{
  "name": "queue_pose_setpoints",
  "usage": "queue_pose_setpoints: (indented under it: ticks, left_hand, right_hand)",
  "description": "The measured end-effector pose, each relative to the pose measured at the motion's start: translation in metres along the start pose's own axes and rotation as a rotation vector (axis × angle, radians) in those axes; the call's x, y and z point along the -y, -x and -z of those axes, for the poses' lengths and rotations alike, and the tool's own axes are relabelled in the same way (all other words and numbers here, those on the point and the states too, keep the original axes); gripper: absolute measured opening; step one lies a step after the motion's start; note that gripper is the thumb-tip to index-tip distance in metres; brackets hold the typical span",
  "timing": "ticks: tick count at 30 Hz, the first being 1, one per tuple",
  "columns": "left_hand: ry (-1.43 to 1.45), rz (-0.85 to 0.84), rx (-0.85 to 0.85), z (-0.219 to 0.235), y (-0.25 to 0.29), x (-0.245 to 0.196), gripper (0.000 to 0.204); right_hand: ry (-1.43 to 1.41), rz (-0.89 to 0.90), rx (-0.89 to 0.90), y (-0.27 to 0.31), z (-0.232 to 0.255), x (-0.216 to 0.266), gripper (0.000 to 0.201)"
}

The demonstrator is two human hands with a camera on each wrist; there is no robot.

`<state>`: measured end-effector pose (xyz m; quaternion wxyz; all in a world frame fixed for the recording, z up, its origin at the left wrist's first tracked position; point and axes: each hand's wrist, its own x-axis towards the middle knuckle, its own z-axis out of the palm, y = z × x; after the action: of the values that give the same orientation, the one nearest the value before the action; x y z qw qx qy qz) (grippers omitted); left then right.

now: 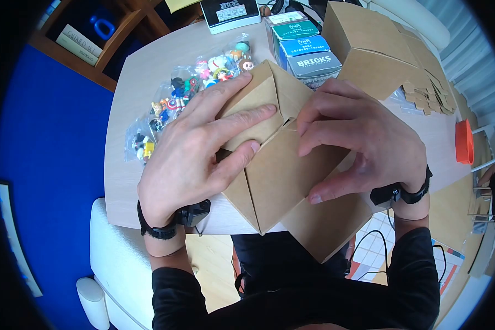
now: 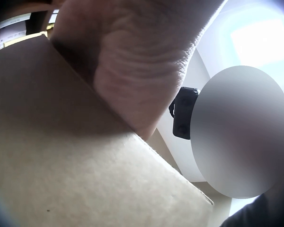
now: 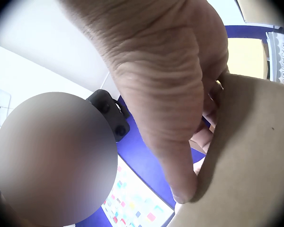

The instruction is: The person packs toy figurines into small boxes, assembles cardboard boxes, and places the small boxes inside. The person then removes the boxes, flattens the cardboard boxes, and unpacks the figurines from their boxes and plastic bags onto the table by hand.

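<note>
A brown cardboard box (image 1: 291,170) stands cornerwise at the table's near edge, its top flaps folded inward to a seam with a small gap. One flap (image 1: 330,225) sticks out toward the lap. My left hand (image 1: 187,148) lies across the left flaps, fingers spread and pressing, with the thumb near the seam. On the other side, my right hand (image 1: 368,137) has its fingers loosely bent, their tips at the top flap beside the gap. Its thumb (image 3: 182,189) is at the box's edge in the right wrist view. The left wrist view shows the palm (image 2: 132,80) against the box edge.
Bagged small figures (image 1: 176,99) lie along the left of the table (image 1: 129,88). Behind the box stand packs of bricks (image 1: 313,63) and a larger carton (image 1: 368,47). Cut cardboard pieces (image 1: 432,93) and an orange object (image 1: 464,142) are at the right.
</note>
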<state>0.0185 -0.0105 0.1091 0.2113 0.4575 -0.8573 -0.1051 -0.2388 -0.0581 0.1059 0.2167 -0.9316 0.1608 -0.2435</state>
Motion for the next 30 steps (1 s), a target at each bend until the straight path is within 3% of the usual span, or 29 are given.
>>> queue_pose_setpoints:
  ticks: [5,10,13,17,19,20,21,23,24,26,30]
  left_hand:
    - [-0.015,-0.009,0.006,0.001,0.000,0.001,0.040]
    - [0.293,0.017,0.062,0.011,-0.001,0.012,0.041]
    - [0.165,-0.031,0.195,0.015,-0.001,0.009,0.047]
    - [0.115,-0.059,0.248,0.019,-0.002,0.009,0.048]
    - [0.331,-0.007,0.044,0.019,-0.001,0.016,0.048]
    - [0.400,0.095,-0.091,0.018,-0.001,0.016,0.051]
    - [0.398,0.095,-0.091,0.017,-0.002,0.020,0.051]
    - [0.413,0.332,-0.244,0.015,-0.006,0.037,0.053]
    - [0.413,0.330,-0.245,0.018,-0.005,0.046,0.053]
    - [0.252,0.592,0.157,0.024,-0.001,0.066,0.066]
    - [0.428,0.748,0.156,0.011,0.021,0.072,0.074]
  right_hand:
    - [0.003,0.010,0.036,0.000,0.001,0.000,0.044]
    - [0.060,-0.003,-0.006,0.002,0.000,0.002,0.047]
    - [0.087,-0.030,-0.037,0.004,0.000,0.004,0.051]
    - [0.013,-0.077,-0.056,0.005,0.002,0.005,0.056]
    - [0.055,-0.095,-0.101,0.004,0.012,0.003,0.052]
    - [0.095,-0.111,-0.148,0.004,0.017,0.003,0.049]
    - [0.094,-0.109,-0.149,0.005,0.020,0.003,0.049]
    - [0.086,-0.555,-0.154,0.008,0.025,0.004,0.037]
    - [0.088,-0.554,-0.155,0.008,0.027,0.003,0.037]
    - [-0.002,-0.731,0.026,0.008,0.031,0.001,0.042]
    - [-0.010,-0.784,0.088,0.004,0.032,0.006,0.045]
